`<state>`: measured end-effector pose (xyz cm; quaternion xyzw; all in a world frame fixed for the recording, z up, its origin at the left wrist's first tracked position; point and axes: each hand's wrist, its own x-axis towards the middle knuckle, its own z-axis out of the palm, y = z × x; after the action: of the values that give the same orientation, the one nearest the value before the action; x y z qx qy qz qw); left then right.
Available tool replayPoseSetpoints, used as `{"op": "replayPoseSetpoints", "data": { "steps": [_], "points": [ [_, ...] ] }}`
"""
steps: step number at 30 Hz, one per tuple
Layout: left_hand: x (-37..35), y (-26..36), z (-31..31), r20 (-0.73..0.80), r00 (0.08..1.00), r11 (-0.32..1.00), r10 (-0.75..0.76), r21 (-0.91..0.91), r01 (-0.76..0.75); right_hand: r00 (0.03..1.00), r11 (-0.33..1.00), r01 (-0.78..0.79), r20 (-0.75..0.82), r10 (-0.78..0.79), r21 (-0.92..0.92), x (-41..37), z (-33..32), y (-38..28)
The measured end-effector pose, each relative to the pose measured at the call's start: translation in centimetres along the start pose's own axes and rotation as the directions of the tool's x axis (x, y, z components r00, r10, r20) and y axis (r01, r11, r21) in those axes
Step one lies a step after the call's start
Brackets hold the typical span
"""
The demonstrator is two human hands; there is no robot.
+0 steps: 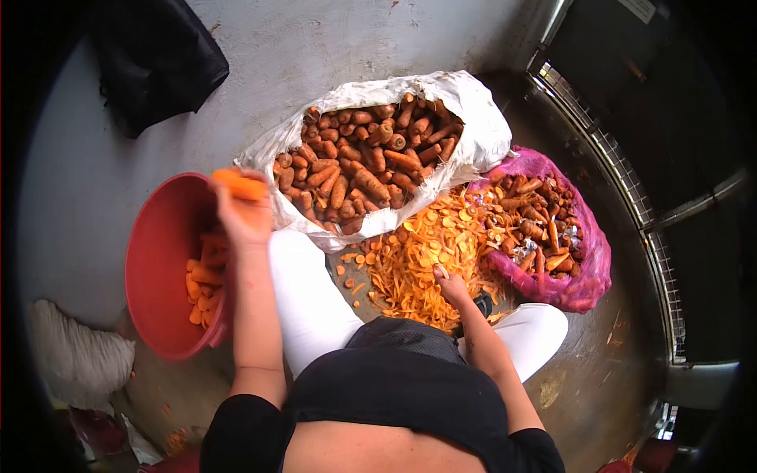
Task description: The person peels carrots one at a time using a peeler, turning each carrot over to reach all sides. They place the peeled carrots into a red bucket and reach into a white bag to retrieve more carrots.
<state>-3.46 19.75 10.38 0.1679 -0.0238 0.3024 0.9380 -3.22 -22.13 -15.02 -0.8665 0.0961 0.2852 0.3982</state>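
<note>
Over the red bucket at the left of the frame, my left hand grips a peeled carrot, fingers wrapped round one end. It looks stiff and fairly light, but I judge it slick once bare, so a full wrap near the thick end suits it best. My right hand sits low at centre on the heap of peelings; whether it is closed on anything I cannot tell. Just right of the carrot lies the white sack. Open floor spreads toward the top, while a pink mesh bag and a metal grate crowd the right.
</note>
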Motion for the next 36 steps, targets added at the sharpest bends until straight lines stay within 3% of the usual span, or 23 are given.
{"op": "replayPoseSetpoints", "data": {
  "steps": [1,3,4,5,8,9,11,12,15,17,18,21,23,26,27,29,30,31,32,33,34,36],
  "points": [
    [0.6,2.1,-0.4,0.028,0.996,0.994,0.085,-0.065,-0.083,1.0,1.0,-0.011,0.003,0.011,-0.001,-0.2,-0.1,-0.3],
    [2.5,6.9,-3.6,0.222,0.965,0.969,0.141,-0.231,-0.088,0.999,0.999,-0.039,0.01,0.039,0.003,-0.8,-0.1,-0.9],
    [2.6,8.2,-3.3,0.083,0.965,0.95,0.247,-0.215,-0.225,0.996,0.998,0.058,-0.067,-0.059,-0.023,-0.3,0.5,-0.2],
    [2.6,9.3,-3.1,-0.055,0.934,0.917,0.352,-0.182,-0.356,0.999,0.999,0.034,-0.042,-0.035,-0.018,0.1,0.8,0.7],
    [1.9,9.6,-2.5,-0.143,0.964,0.902,0.226,-0.342,-0.262,1.0,1.0,0.011,0.003,-0.011,-0.019,0.1,0.7,0.7],
    [1.5,8.8,-2.2,-0.079,0.988,0.919,0.13,-0.365,-0.15,1.0,1.0,-0.007,0.002,0.007,-0.018,0.1,0.8,0.6],
    [1.9,7.6,-3.1,-0.012,1.0,0.959,-0.014,-0.283,0.01,0.999,0.999,-0.044,0.0,0.044,-0.017,0.2,0.8,0.5],
    [2.2,6.7,-3.5,0.097,0.992,0.964,-0.087,-0.245,0.108,0.999,0.999,-0.046,0.002,0.046,-0.021,0.2,0.9,0.7],
    [3.6,3.3,-3.7,0.058,0.977,0.975,-0.203,-0.084,0.208,0.998,0.998,-0.055,0.002,0.055,-0.026,0.5,0.7,0.6],
    [4.3,0.6,-3.7,-0.065,0.956,0.953,-0.285,0.088,0.29,0.997,0.997,-0.076,0.003,0.076,-0.027,0.2,0.6,0.2],
    [4.6,-1.1,-3.3,-0.206,0.937,0.934,-0.28,0.167,0.316,0.998,0.998,-0.053,-0.02,0.052,-0.034,0.3,0.8,0.4],
    [6.7,-5.7,-5.3,-0.316,0.885,0.839,-0.341,0.321,0.438,0.998,0.998,-0.033,-0.058,0.03,-0.058,0.9,1.4,1.1],
    [8.3,-8.7,-7.6,-0.364,0.859,0.737,-0.36,0.453,0.501,0.996,0.994,-0.078,-0.041,0.075,-0.078,1.5,1.5,0.9],
    [10.7,-13.5,-12.6,-0.565,0.763,0.552,-0.313,0.546,0.63,0.992,1.0,0.007,-0.125,-0.005,0.013,3.4,2.8,2.7],
    [11.0,-15.0,-14.2,-0.629,0.729,0.466,-0.271,0.577,0.671,0.994,0.999,0.012,-0.104,-0.016,-0.035,2.1,1.8,0.3],
    [13.4,-17.9,-26.6,-0.694,0.697,0.218,-0.18,0.663,0.716,0.992,0.998,0.055,-0.108,-0.058,-0.036,2.5,1.7,0.0],
    [12.2,-18.5,-24.9,-0.671,0.718,-0.006,-0.185,0.732,0.682,0.992,0.997,0.043,-0.114,-0.05,-0.066,2.6,1.5,-0.4],
    [11.9,-19.6,-28.7,-0.598,0.795,-0.218,-0.1,0.793,0.569,0.987,0.996,0.072,-0.142,-0.078,-0.044,2.8,1.7,-0.2],
    [11.6,-20.7,-32.6,-0.515,0.857,-0.439,-0.013,0.773,0.458,0.989,0.998,0.056,-0.138,-0.06,-0.027,2.8,1.6,-0.5],
    [11.3,-21.4,-35.1,-0.508,0.86,-0.583,0.036,0.689,0.431,0.99,0.999,0.039,-0.134,-0.04,-0.01,2.7,1.5,-0.7],
    [10.5,-21.3,-33.0,-0.585,0.811,-0.603,0.011,0.643,0.472,0.981,0.994,0.085,-0.168,-0.094,-0.064,2.5,1.4,-1.4],
    [10.1,-21.7,-29.3,-0.754,0.656,-0.684,0.026,0.465,0.561,0.99,1.0,0.028,-0.141,-0.026,0.012,2.3,1.2,-2.1]
  ]
}}
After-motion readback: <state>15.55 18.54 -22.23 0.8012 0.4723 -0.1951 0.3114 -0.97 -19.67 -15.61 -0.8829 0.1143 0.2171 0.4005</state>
